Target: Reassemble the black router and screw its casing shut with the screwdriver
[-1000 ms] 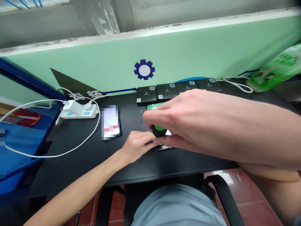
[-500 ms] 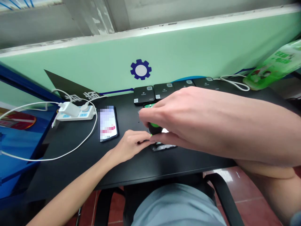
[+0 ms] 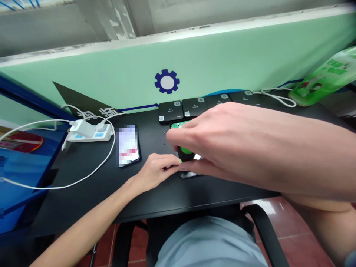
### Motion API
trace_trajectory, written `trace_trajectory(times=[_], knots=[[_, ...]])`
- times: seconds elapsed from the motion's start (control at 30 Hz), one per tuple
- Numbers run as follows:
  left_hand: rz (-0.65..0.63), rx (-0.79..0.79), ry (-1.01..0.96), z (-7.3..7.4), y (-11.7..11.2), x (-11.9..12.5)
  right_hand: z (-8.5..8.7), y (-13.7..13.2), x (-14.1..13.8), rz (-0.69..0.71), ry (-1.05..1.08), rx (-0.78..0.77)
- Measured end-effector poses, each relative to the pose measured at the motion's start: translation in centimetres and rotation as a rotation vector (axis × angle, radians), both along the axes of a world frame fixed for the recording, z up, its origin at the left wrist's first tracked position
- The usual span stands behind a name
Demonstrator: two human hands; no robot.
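My right hand (image 3: 222,141) reaches across the black desk (image 3: 155,193), its fingers closed round a black and green screwdriver handle (image 3: 185,152) held upright. Under it lies a small opened black device (image 3: 190,173), mostly hidden by the hand. A green circuit board (image 3: 178,125) shows just behind my fingers. My left hand (image 3: 155,171) rests on the desk with its fingertips pinched against the device's left edge, beside the screwdriver. A few tiny screws (image 3: 164,132) lie loose left of the board.
Several black boxes (image 3: 170,110) stand in a row along the green partition (image 3: 194,63). A phone (image 3: 127,145) lies left of my hands. A white power strip (image 3: 90,134) with charger and long white cables sits far left. A green packet (image 3: 325,79) leans at the far right.
The hands stay at the device with only slight shifts. The view has drifted a little, and more of the device is covered by my right hand.
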State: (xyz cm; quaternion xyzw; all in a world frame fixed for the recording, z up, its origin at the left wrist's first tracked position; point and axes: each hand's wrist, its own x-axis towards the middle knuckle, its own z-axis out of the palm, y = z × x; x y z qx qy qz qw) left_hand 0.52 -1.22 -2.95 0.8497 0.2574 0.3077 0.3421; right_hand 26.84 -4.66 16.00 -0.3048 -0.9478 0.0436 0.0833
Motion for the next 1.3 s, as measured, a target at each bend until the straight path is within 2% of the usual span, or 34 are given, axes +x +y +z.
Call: trace_trajectory(times=[0.4, 0.87, 1.07, 1.2, 1.3], knots=[[0.043, -0.04, 0.036, 0.5, -0.4, 0.2, -0.1, 0.1, -0.3, 0.036, 0.012, 0.035], [0.043, 0.076, 0.087, 0.6, -0.5, 0.2, -0.1, -0.4, -0.4, -0.021, 0.018, 0.045], [0.055, 0.108, 0.027, 0.1, -0.5, 0.2, -0.3, -0.2, -0.5, -0.008, 0.012, 0.05], [0.0, 0.168, -0.027, 0.1, -0.4, 0.4, -0.4, 0.1, 0.2, 0.005, 0.03, 0.029], [-0.032, 0.207, -0.047, 0.1, -0.3, 0.5, 0.1, 0.0, 0.7, 0.006, 0.019, 0.006]])
